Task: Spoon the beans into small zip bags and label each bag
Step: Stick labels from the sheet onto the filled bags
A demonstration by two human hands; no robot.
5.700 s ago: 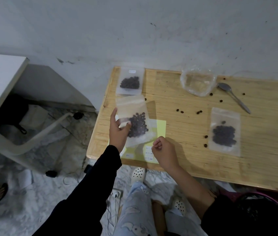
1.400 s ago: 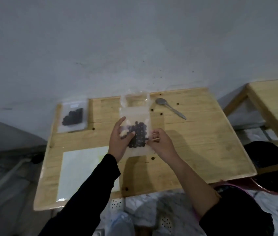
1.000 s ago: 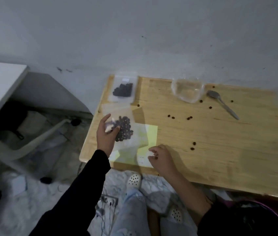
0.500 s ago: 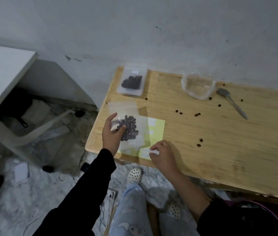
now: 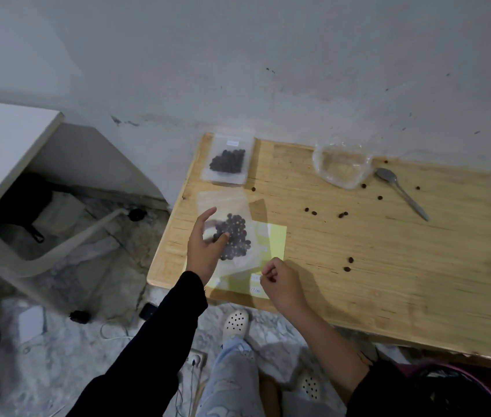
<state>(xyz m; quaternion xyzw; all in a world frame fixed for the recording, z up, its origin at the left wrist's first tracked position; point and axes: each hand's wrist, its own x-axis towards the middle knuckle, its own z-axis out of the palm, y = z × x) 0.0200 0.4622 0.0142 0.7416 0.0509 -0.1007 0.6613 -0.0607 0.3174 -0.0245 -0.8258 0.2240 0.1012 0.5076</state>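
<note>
My left hand grips a small clear zip bag of dark beans by its left side, holding it above a yellow-green label sheet at the table's near left corner. My right hand has its fingers curled over the sheet's near edge and pinches a small white label. A second filled bag with a white label lies at the far left corner. An empty-looking crumpled clear plastic bag and a metal spoon lie at the back.
Several loose beans are scattered over the wooden table. A white desk with a bag beneath stands to the left. A grey wall runs close behind. My legs and white shoes are below the table's near edge.
My left hand carried the bean bag from the table's middle to above the label sheet. My right hand left the bag, dropped to the sheet's near edge and pinched a label.
</note>
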